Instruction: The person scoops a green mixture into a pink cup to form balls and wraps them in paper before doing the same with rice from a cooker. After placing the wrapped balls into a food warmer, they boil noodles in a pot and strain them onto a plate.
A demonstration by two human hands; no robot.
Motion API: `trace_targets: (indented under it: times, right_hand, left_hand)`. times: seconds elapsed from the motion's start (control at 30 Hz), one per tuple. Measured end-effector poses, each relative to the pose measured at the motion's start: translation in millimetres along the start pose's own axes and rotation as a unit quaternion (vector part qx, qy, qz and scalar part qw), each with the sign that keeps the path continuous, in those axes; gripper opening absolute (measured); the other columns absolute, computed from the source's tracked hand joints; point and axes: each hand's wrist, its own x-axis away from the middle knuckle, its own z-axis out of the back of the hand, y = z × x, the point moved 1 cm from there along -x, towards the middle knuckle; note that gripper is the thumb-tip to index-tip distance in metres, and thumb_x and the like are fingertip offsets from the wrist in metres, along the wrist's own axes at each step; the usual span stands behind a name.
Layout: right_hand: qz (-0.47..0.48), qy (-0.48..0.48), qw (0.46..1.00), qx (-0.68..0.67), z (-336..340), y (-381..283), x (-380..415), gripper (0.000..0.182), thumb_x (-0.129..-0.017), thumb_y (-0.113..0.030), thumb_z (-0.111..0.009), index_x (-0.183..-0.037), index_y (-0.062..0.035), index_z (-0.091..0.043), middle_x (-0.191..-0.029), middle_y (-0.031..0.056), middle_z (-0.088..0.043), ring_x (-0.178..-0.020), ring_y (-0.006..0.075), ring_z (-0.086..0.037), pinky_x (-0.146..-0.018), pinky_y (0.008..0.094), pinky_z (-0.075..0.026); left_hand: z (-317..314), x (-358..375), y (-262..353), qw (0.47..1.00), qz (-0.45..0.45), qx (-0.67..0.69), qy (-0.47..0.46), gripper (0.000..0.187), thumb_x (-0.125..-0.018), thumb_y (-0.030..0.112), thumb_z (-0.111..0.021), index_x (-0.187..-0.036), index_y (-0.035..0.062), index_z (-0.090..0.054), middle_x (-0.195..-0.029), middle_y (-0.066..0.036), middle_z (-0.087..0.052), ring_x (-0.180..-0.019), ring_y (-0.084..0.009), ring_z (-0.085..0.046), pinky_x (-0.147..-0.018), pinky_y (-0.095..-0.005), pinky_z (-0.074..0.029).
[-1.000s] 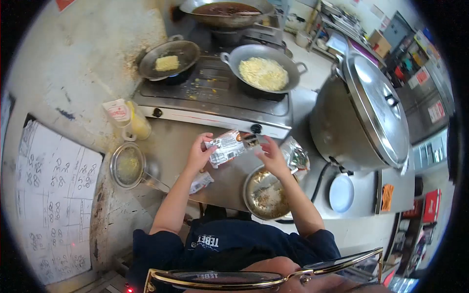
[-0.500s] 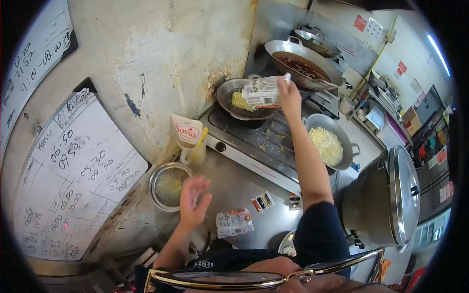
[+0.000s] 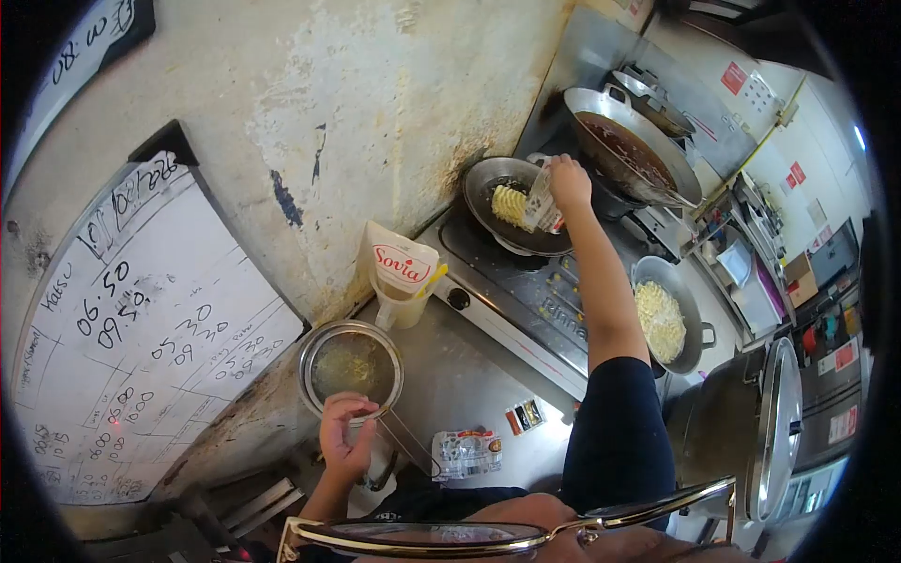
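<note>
My right hand (image 3: 570, 183) grips a printed plastic noodle packet (image 3: 542, 205), tilted over the dark wok (image 3: 479, 192) on the stove. A pale block of instant noodles (image 3: 510, 204) sits in that wok, right at the packet's lower end. My left hand (image 3: 345, 433) is at the near rim of a round wire strainer (image 3: 352, 371), beside its long handle (image 3: 405, 439). Its fingers are curved, with the thumb apart and nothing visible between them. Yellowish crumbs lie in the strainer's mesh.
A jug (image 3: 402, 308) holds a Sovia pouch (image 3: 402, 266). An opened packet (image 3: 466, 454) and small sachets (image 3: 525, 416) lie on the steel counter. On the right are a pan of noodles (image 3: 660, 321) and a large lidded pot (image 3: 723, 422). Behind stands a wok of dark liquid (image 3: 619, 141).
The packet has turned from nearly level to steeply tilted over the wok, its end now at the noodles. My left hand has drawn in to the strainer rim, its fingers more curved. The view has shifted.
</note>
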Motion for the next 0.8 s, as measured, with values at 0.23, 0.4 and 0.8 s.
trace_targets:
  times: [0.23,0.4,0.8]
  right_hand:
    - [-0.133,-0.155,0.972,-0.117,2.1,-5.5,-7.4,0.022,-0.084,-0.024,-0.052,-0.094,-0.0054,-0.058,-0.091,0.0146,-0.065,-0.084,0.0329,-0.063,-0.073,0.0417,-0.052]
    - [-0.216,-0.149,0.951,-0.164,40.9,-17.1,-4.1,0.034,-0.087,-0.034,-0.048,-0.089,-0.005,-0.067,-0.085,0.019,-0.065,-0.083,0.0366,-0.063,-0.074,0.0446,-0.05]
    - [0.018,-0.151,0.955,-0.255,12.0,3.8,-4.5,0.015,-0.078,-0.008,-0.049,-0.082,0.0027,-0.058,-0.087,0.0254,-0.061,-0.083,0.0424,-0.059,-0.076,0.0472,-0.046]
  left_hand:
    - [14.1,4.0,-4.7,0.999,-0.011,0.002,0.038,0.028,-0.078,-0.007,-0.055,-0.105,0.0013,-0.048,-0.106,-0.014,-0.045,-0.089,-0.0211,-0.055,-0.084,-0.0348,-0.045]
    - [16.4,1.9,-4.7,0.999,-0.011,-0.016,0.041,0.028,-0.079,-0.006,-0.054,-0.105,0.0014,-0.048,-0.107,-0.014,-0.045,-0.088,-0.0206,-0.054,-0.084,-0.0349,-0.045]
    - [16.6,1.6,-11.2,0.999,-0.007,-0.013,0.051,0.03,-0.078,-0.008,-0.053,-0.106,0.0024,-0.048,-0.106,-0.013,-0.045,-0.088,-0.0193,-0.054,-0.082,-0.034,-0.046]
